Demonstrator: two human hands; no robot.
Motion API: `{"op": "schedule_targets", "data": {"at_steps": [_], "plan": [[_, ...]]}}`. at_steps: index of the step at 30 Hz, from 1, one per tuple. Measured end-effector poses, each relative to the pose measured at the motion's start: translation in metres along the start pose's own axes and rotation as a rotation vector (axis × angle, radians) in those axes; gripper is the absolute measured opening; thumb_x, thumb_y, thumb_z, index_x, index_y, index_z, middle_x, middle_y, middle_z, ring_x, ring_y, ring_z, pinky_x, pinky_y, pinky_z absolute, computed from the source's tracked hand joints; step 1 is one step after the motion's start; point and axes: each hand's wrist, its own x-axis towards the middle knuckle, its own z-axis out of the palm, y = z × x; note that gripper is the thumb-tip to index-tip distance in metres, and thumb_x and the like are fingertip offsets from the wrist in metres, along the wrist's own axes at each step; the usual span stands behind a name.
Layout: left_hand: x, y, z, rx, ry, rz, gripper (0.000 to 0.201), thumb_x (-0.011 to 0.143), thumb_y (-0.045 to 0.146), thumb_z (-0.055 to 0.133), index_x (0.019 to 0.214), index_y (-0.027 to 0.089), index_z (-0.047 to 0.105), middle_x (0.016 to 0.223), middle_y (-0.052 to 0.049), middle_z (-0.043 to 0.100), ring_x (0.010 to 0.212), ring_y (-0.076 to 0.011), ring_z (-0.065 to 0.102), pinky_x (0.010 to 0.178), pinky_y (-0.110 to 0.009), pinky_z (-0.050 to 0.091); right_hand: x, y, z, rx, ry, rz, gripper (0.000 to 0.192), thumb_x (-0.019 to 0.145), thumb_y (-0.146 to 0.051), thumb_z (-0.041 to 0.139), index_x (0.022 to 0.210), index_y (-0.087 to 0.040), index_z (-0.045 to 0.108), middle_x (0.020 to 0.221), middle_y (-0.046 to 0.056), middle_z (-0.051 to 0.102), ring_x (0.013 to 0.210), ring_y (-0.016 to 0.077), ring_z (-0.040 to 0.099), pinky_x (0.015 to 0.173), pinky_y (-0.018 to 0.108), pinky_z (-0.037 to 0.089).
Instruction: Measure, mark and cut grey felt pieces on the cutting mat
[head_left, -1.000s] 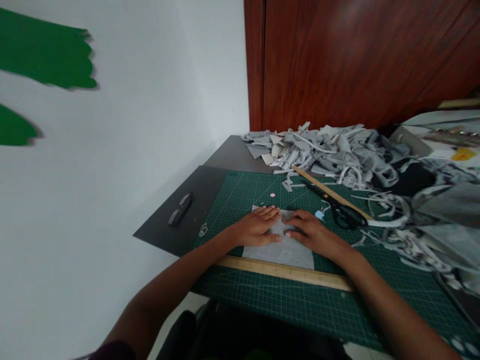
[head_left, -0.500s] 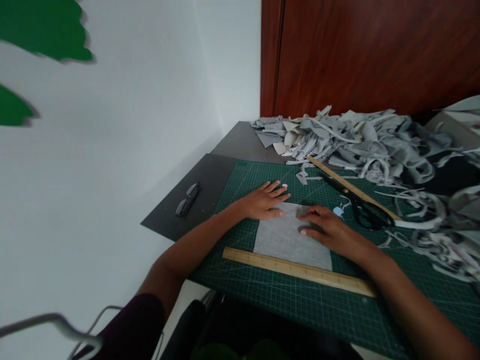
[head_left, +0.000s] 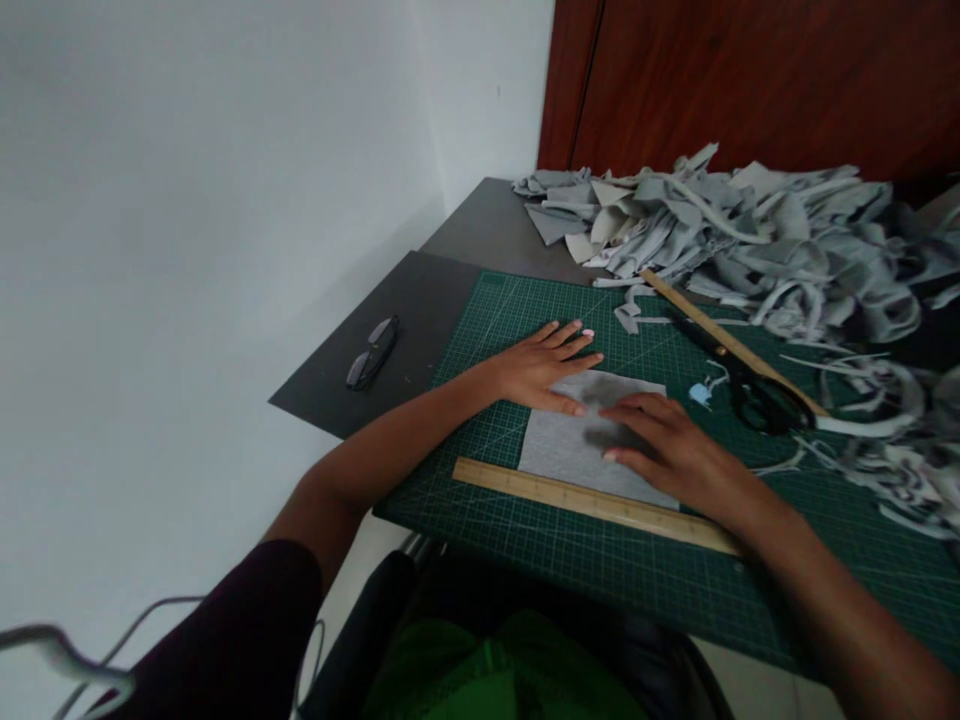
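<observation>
Grey fabric (head_left: 577,445) lay flat on the green cutting mat (head_left: 525,310), its near edge against a wooden ruler (head_left: 592,495), as I watched from the head camera. My left hand (head_left: 544,365) pressed its far left corner, fingers spread flat and gripping nothing; my right hand (head_left: 667,450) rested palm-down on the fabric, fingers extended. Scissors (head_left: 757,395) sat right of the fabric.

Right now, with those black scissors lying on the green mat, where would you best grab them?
Probably by the black handle loops of the scissors, coming from the near right. The loops face the right hand, while the blades point away along the far wooden ruler, toward the heap of grey scraps.
</observation>
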Motion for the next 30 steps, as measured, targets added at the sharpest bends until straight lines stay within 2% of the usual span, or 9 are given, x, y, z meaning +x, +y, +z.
{"op": "schedule_targets", "data": {"at_steps": [2,4,6,9,12,15,20,23,30], "plan": [[0.000,0.001,-0.001,-0.002,-0.012,-0.001,0.094,0.095,0.073,0.055,0.168,0.019,0.030,0.178,-0.014,0.016,0.165,-0.0375,0.005,0.131,-0.054,0.004,0.002,-0.021,0.003,0.088,-0.086,-0.028,0.043,0.100,-0.050,0.066,0.137,-0.027,0.066,0.139,0.014,0.064,0.130,0.0344,0.061,0.108,0.054,0.054],[0.001,0.002,-0.002,-0.001,-0.023,-0.002,0.094,0.096,0.072,0.055,0.167,0.017,0.030,0.177,-0.016,0.016,0.165,-0.0385,0.004,0.131,-0.054,0.003,0.003,-0.038,0.009,0.130,-0.154,-0.065,0.051,0.091,-0.056,0.077,0.132,-0.026,0.069,0.132,0.013,0.066,0.124,0.0340,0.064,0.103,0.051,0.057],[0.002,0.002,-0.002,0.000,-0.021,0.003,0.096,0.095,0.074,0.056,0.167,0.016,0.030,0.177,-0.017,0.016,0.164,-0.0396,0.005,0.131,-0.055,0.003,0.004,-0.046,0.015,0.132,-0.193,-0.099,0.045,0.089,-0.052,0.081,0.124,-0.026,0.072,0.122,0.011,0.069,0.118,0.0331,0.066,0.101,0.050,0.059],[0.002,0.001,-0.001,-0.013,-0.007,0.011,0.098,0.093,0.075,0.058,0.167,0.016,0.031,0.177,-0.017,0.016,0.164,-0.0401,0.006,0.131,-0.056,0.003,0.004,-0.045,0.019,0.139,-0.200,-0.082,0.023,0.096,-0.039,0.076,0.115,-0.026,0.074,0.114,0.009,0.069,0.112,0.0306,0.068,0.098,0.049,0.060],[0.002,0.000,-0.001,-0.022,-0.016,0.011,0.097,0.094,0.074,0.058,0.167,0.016,0.032,0.177,-0.018,0.015,0.164,-0.0401,0.006,0.131,-0.056,0.004,0.004,-0.040,0.017,0.155,-0.195,-0.007,0.012,0.100,-0.032,0.070,0.109,-0.026,0.074,0.111,0.009,0.069,0.107,0.0286,0.069,0.094,0.047,0.061],[0.002,0.001,-0.002,-0.010,-0.028,0.015,0.099,0.093,0.075,0.057,0.167,0.015,0.030,0.177,-0.019,0.014,0.164,-0.0406,0.006,0.131,-0.056,0.004,0.003,-0.039,0.013,0.163,-0.192,0.033,0.014,0.101,-0.031,0.067,0.112,-0.027,0.075,0.112,0.008,0.070,0.106,0.0277,0.070,0.096,0.047,0.061],[0.003,-0.001,0.001,-0.013,-0.007,0.017,0.099,0.092,0.075,0.058,0.167,0.016,0.030,0.177,-0.017,0.016,0.164,-0.0403,0.006,0.131,-0.056,0.004,0.001,-0.042,0.008,0.148,-0.209,-0.024,0.032,0.102,-0.028,0.063,0.132,-0.034,0.072,0.120,0.009,0.069,0.108,0.0278,0.070,0.095,0.047,0.062],[0.003,-0.001,0.003,-0.019,-0.002,0.019,0.100,0.091,0.075,0.058,0.168,0.017,0.030,0.177,-0.015,0.016,0.164,-0.0393,0.007,0.131,-0.055,0.004,0.001,-0.041,0.007,0.149,-0.220,-0.048,0.030,0.101,-0.027,0.065,0.128,-0.033,0.074,0.121,0.009,0.068,0.107,0.0281,0.070,0.094,0.047,0.061],[0.002,0.001,-0.001,-0.043,-0.039,-0.019,0.102,0.091,0.080,0.054,0.169,0.020,0.027,0.178,-0.013,0.012,0.164,-0.0403,0.007,0.131,-0.055,0.003,0.001,-0.035,0.005,0.204,-0.255,-0.045,0.021,0.100,-0.025,0.065,0.117,-0.032,0.074,0.109,0.005,0.069,0.103,0.0256,0.069,0.091,0.043,0.059]]}}
